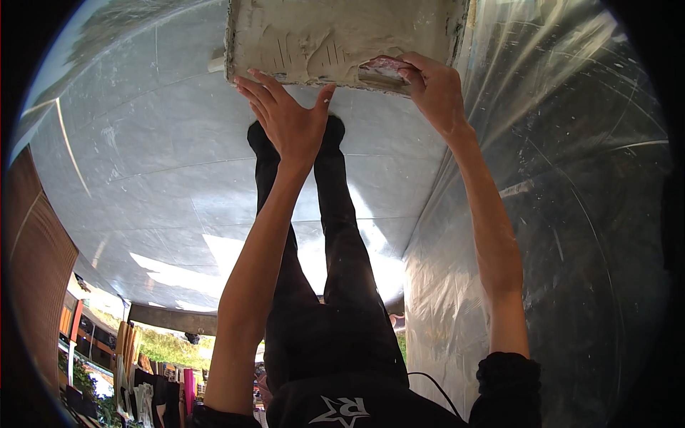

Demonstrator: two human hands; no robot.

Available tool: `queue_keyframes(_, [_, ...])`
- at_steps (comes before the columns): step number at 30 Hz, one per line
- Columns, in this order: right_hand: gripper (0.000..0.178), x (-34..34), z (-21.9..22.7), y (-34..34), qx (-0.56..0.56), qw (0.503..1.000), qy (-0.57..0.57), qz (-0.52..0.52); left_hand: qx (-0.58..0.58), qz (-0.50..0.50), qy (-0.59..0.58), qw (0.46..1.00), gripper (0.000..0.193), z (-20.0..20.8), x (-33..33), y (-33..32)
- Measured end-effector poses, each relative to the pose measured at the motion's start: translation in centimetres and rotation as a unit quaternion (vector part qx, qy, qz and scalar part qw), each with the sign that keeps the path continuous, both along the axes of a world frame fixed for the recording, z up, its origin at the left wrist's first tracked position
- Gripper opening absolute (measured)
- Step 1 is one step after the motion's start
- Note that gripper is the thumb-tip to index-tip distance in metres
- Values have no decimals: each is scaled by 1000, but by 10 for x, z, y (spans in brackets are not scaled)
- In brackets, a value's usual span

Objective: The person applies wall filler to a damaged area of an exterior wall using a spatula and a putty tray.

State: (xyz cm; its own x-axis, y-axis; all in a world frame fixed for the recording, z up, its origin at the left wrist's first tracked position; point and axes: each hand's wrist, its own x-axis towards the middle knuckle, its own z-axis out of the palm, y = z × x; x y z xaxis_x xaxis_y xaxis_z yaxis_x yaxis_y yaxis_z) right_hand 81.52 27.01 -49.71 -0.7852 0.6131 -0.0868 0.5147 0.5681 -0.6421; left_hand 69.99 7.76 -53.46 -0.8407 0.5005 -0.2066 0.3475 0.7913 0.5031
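Note:
A rectangular board or shallow tray (230, 44) at the top of the view is coated with wet-looking beige-grey paste (307, 25), ridged and smeared near its near edge. My left hand (289, 118) is open at the near left corner, fingers spread, fingertips at the edge; whether they press on it I cannot tell. My right hand (441, 93) pinches a thin, flat, pinkish-white scraper-like piece (387, 65) between thumb and fingers. That piece lies against the paste near the near right corner, and its far side is partly covered by paste.
Grey sheeting (157, 164) covers the floor under my black-clad legs (349, 235). Clear plastic sheeting (564, 178) hangs along the right. A brown ridged panel (36, 250) stands at the left. Behind me at lower left are assorted upright items (153, 389) and grass (164, 342).

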Motion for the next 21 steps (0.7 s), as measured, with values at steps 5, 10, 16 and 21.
queue_keyframes(5, [18,-3,5,21,-53,997,-23,44,6,9,3,1000,125,0,2,4])
queue_keyframes(10, [20,-11,21,43,-75,988,-109,76,4,14,12,1000,122,3,3,5])
queue_keyframes(16, [24,-9,50,45,-218,971,-90,-28,-22,15,-52,998,109,29,-6,5])
queue_keyframes(21, [28,-34,137,23,-380,918,36,-105,121,-8,-37,992,86,92,-44,-5])
